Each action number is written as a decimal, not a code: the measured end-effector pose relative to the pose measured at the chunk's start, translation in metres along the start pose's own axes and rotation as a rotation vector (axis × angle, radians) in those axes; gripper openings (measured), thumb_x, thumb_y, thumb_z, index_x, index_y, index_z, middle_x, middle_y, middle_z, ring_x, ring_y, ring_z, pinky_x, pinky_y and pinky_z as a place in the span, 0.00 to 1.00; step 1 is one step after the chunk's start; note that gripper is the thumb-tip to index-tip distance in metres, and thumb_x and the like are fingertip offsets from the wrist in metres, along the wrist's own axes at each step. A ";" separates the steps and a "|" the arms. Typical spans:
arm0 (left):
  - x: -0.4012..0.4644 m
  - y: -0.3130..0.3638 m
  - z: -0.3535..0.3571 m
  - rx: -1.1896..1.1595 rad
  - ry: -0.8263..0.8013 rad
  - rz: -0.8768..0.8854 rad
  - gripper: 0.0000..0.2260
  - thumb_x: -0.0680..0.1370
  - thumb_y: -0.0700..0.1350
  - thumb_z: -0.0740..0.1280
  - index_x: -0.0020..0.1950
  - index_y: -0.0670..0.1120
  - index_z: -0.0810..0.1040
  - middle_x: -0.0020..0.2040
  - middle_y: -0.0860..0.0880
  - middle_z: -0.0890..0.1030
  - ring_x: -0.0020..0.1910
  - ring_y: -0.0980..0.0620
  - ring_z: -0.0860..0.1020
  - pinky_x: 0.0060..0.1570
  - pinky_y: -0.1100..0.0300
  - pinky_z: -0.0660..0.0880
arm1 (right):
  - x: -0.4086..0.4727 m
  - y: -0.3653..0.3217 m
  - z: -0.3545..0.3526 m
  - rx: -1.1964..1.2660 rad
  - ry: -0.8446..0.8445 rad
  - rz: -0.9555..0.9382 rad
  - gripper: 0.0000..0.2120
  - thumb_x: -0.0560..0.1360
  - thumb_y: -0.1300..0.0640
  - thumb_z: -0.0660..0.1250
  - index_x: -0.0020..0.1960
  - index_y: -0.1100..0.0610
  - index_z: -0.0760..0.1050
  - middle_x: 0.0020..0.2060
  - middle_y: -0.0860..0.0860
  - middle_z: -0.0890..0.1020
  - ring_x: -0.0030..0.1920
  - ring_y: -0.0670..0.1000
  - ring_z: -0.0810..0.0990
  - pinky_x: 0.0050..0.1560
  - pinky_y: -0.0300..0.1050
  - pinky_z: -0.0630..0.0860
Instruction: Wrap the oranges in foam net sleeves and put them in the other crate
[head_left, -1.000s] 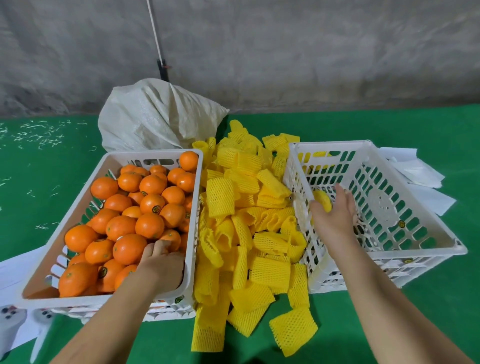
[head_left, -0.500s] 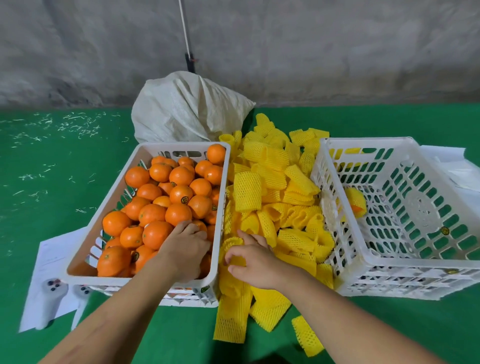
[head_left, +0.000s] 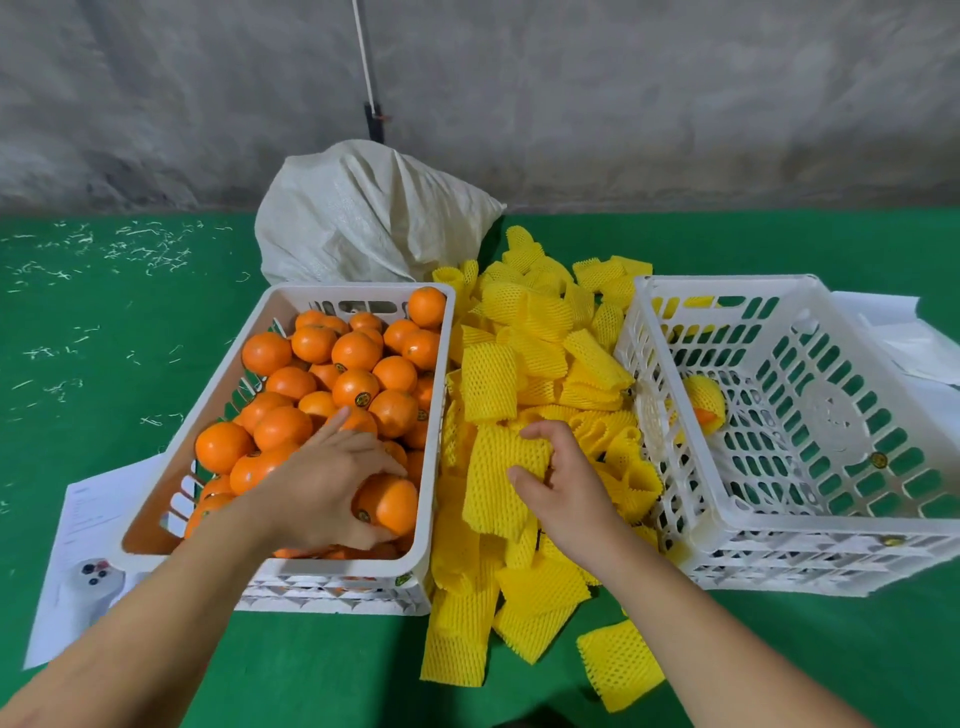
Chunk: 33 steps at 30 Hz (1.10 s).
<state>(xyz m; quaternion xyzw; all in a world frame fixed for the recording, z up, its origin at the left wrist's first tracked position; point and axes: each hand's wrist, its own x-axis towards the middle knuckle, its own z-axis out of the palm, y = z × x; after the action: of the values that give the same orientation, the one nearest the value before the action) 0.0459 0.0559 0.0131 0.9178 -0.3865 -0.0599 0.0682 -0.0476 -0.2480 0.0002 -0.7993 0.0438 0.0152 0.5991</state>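
Note:
A white crate on the left is full of loose oranges. My left hand reaches into its near right corner and grips one orange. Between the crates lies a heap of yellow foam net sleeves. My right hand rests on the heap, fingers closed on one foam net sleeve. The white crate on the right holds a single wrapped orange against its left wall.
A white woven sack stands behind the crates against a grey wall. White papers lie right of the right crate, and a paper with a white controller lies at the left. Everything sits on green matting.
My right hand left the right crate, where the wrapped orange now lies, crossed to the sleeve heap and closed on a sleeve. My left hand has closed around an orange. The view shifted.

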 end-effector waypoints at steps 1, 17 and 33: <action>-0.001 -0.003 -0.007 -0.059 0.062 -0.012 0.29 0.69 0.71 0.72 0.66 0.60 0.79 0.60 0.64 0.75 0.66 0.62 0.72 0.82 0.51 0.34 | 0.000 -0.002 -0.001 0.020 0.024 0.010 0.13 0.81 0.53 0.69 0.61 0.43 0.69 0.30 0.48 0.65 0.26 0.47 0.62 0.28 0.48 0.60; 0.017 0.134 0.002 -1.803 0.278 -0.366 0.49 0.59 0.63 0.86 0.74 0.42 0.76 0.68 0.40 0.82 0.68 0.41 0.80 0.69 0.45 0.74 | -0.002 -0.038 0.031 0.057 0.412 -0.146 0.17 0.81 0.66 0.67 0.55 0.43 0.79 0.53 0.43 0.83 0.56 0.45 0.81 0.57 0.50 0.79; 0.013 0.135 0.012 -1.678 0.371 -0.302 0.33 0.68 0.64 0.81 0.69 0.50 0.83 0.66 0.44 0.84 0.69 0.41 0.79 0.73 0.36 0.71 | -0.020 -0.037 0.016 -0.108 0.436 -0.276 0.15 0.79 0.60 0.68 0.58 0.41 0.79 0.55 0.36 0.78 0.59 0.38 0.77 0.59 0.37 0.75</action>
<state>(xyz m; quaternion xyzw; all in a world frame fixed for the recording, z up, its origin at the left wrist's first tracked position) -0.0413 -0.0476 0.0239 0.6010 -0.0714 -0.1826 0.7748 -0.0638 -0.2212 0.0328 -0.8128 0.0614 -0.2369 0.5286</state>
